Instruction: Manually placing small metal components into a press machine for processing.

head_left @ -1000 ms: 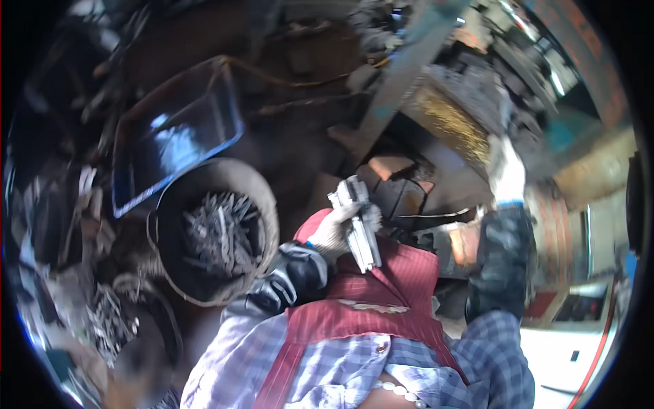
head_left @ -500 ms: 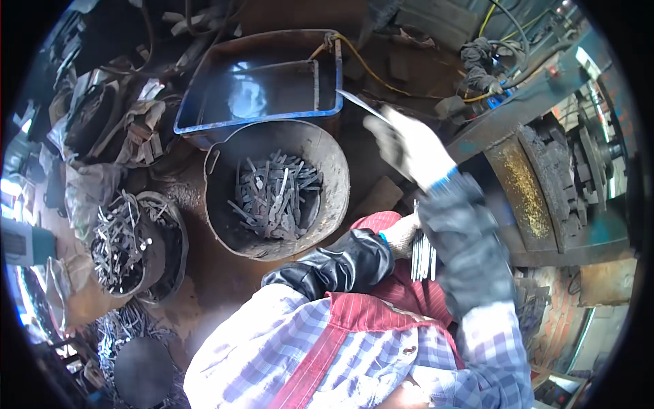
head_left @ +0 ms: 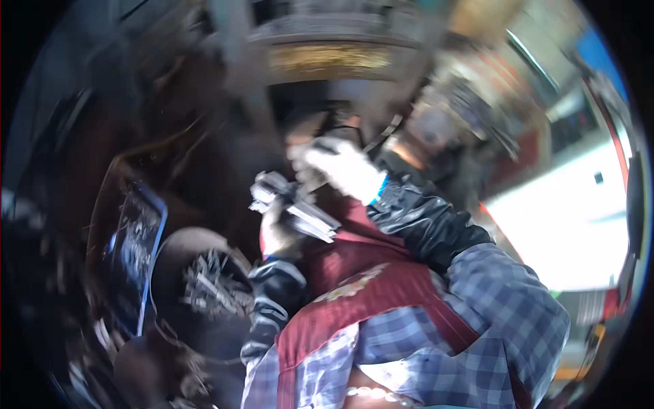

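Note:
My left hand point(head_left: 278, 235), in a pale glove, is closed round a bundle of thin flat metal strips point(head_left: 312, 219) above my lap. The strips slant down toward the red apron point(head_left: 347, 238). Beside the bundle's upper end is my right hand point(head_left: 346, 170), in a white glove with a blue cuff edge. Motion smears its fingers, so I cannot make out whether they hold anything. Black sleeve covers wrap both forearms. To the left, a round bucket point(head_left: 194, 238) has many loose metal strips point(head_left: 214, 283) in its bottom.
A blue-rimmed tub point(head_left: 155, 249) with dark liquid stands left of the bucket. Straight ahead is a machine with a ledge of golden shavings point(head_left: 334, 58). A blurred machine part point(head_left: 443, 129) lies right of my right hand. A bright white panel point(head_left: 558, 225) fills the far right.
My view has swung right, from the tub and bucket to the machine. My right hand, which held a thin strip out by the tub's edge, is back near the bundle in my left.

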A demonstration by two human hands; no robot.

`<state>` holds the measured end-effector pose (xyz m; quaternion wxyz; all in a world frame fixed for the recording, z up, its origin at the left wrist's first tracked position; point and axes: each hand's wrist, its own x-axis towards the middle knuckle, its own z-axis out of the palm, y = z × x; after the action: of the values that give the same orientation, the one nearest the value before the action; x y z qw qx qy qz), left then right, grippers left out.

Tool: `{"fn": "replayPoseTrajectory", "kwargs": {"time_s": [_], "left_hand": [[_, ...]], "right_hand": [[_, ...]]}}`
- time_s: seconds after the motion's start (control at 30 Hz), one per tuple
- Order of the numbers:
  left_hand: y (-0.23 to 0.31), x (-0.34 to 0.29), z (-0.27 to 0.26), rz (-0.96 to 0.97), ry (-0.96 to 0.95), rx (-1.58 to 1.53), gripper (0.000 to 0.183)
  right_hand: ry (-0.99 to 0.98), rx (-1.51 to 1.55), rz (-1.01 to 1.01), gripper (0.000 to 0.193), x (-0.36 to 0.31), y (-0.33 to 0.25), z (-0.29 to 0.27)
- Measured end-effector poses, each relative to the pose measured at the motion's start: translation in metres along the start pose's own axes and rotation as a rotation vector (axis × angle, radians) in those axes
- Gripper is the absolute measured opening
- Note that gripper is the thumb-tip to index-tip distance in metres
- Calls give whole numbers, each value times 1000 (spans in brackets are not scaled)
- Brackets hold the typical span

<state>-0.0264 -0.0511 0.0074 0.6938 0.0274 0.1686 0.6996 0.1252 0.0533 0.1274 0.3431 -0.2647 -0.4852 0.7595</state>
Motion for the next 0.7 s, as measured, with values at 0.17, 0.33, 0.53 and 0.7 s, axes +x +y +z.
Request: {"fn": "replayPoseTrajectory", "kwargs": {"time_s": [0.17, 0.33, 0.53, 0.7], "left_hand": [[0, 0, 18, 86, -72, -55, 54], [-1, 5, 20, 131, -157, -25, 58], [0, 3, 17, 127, -60, -48, 59], [1, -1, 20, 107, 2, -30, 56]], "right_hand": [[966, 43, -82, 23, -130, -31, -162], [1197, 168, -193, 44, -179, -29, -238], [1135, 494, -332, 38, -131, -39, -277], [1104, 422, -354, 24, -135, -40, -275]]}}
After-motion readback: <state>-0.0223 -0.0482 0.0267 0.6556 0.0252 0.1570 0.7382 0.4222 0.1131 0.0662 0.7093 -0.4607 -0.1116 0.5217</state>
